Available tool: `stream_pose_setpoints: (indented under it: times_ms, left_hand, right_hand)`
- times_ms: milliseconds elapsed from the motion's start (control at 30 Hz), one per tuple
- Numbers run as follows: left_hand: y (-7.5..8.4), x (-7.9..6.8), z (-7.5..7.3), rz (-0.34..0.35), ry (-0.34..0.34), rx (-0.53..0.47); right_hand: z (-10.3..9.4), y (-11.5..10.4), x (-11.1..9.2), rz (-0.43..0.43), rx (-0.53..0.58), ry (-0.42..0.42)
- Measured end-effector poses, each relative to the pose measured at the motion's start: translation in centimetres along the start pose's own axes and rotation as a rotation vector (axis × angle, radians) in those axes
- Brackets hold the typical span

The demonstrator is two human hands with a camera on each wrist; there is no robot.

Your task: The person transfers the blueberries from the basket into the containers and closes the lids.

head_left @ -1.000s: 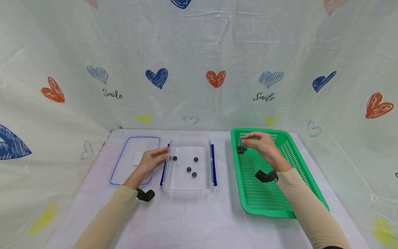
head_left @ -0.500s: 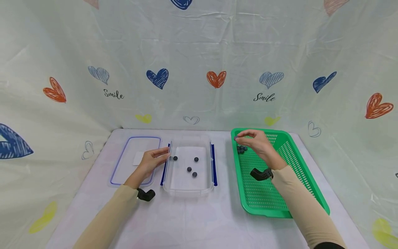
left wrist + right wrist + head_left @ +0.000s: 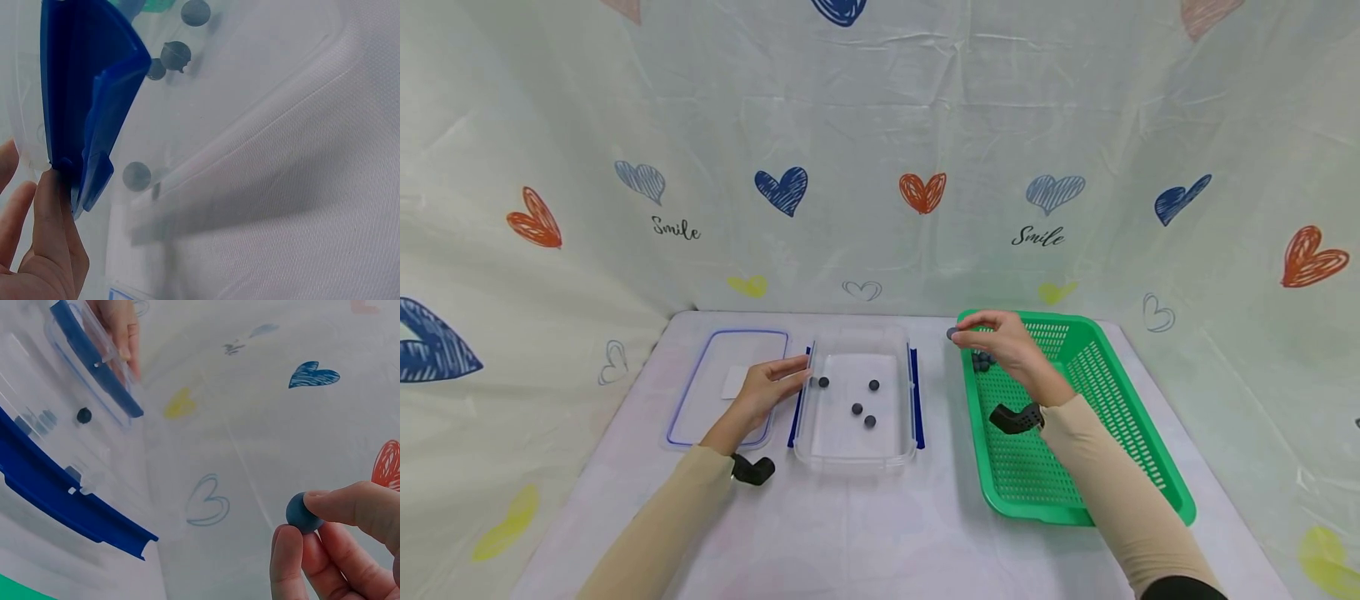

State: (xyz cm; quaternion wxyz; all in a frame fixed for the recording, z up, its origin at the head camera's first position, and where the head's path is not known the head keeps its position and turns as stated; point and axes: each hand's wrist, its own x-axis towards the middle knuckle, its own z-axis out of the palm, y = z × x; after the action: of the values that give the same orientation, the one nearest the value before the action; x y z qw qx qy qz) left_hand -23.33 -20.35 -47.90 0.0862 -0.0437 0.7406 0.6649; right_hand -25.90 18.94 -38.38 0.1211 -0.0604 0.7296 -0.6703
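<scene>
My right hand [image 3: 1003, 342] pinches a dark blueberry [image 3: 304, 512] between thumb and fingertips, just beyond the left rim of the green basket [image 3: 985, 492]. More blueberries [image 3: 982, 362] lie in that basket's far left corner, below the hand. My left hand [image 3: 767, 390] rests with fairly straight fingers at the left side of a clear plastic box [image 3: 850, 460]. In the left wrist view its fingertips touch near the lower end of the box's blue latch flap [image 3: 94, 94]. Several blueberries [image 3: 870, 422] sit apart on the box's floor.
A clear lid [image 3: 700, 417] with a blue seal lies left of the box, partly behind the left hand. Another blue latch [image 3: 917, 400] hangs open on the box's right side. A heart-printed curtain [image 3: 865, 125] rises behind the white table [image 3: 865, 533].
My right hand has moved left with the blueberry, from above the basket to past its left rim. The left hand stays at the box.
</scene>
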Motion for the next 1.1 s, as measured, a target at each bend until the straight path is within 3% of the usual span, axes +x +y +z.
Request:
stream_pose_setpoints:
  times_ms: [1100]
  left_hand:
    - [-0.3, 0.3, -0.2, 0.000, 0.006, 0.000]
  right_hand:
    - [4.1, 1.0, 1.8, 0.025, -0.056, -0.067]
